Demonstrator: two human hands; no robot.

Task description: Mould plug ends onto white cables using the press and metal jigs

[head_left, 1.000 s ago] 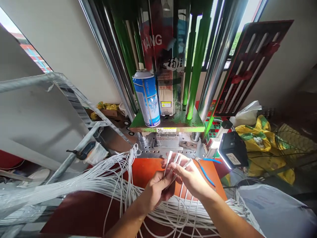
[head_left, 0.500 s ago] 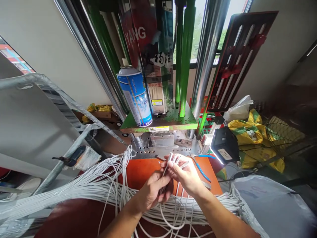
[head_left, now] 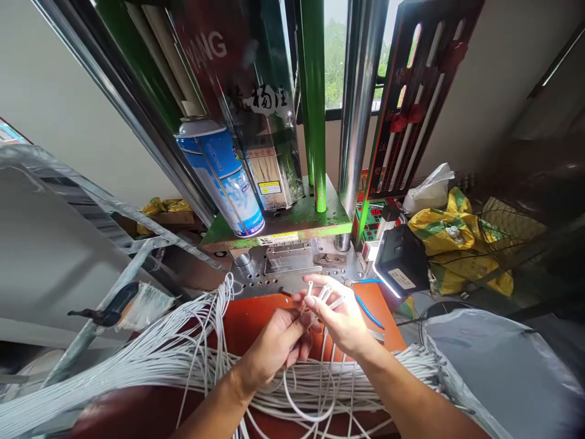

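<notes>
Beyond the white cable bundle (head_left: pixel 164 364) across the lower frame, our left hand (head_left: pixel 282 336) and right hand (head_left: pixel 342 320) pinch cable ends (head_left: pixel 310 288) below centre; a slack grip, we reckon, could drop them among its strands.

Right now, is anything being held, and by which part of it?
White cables, near their ends. The grip of the right hand is on several; that of the left hand is close by, its exact hold partly hidden.
</notes>
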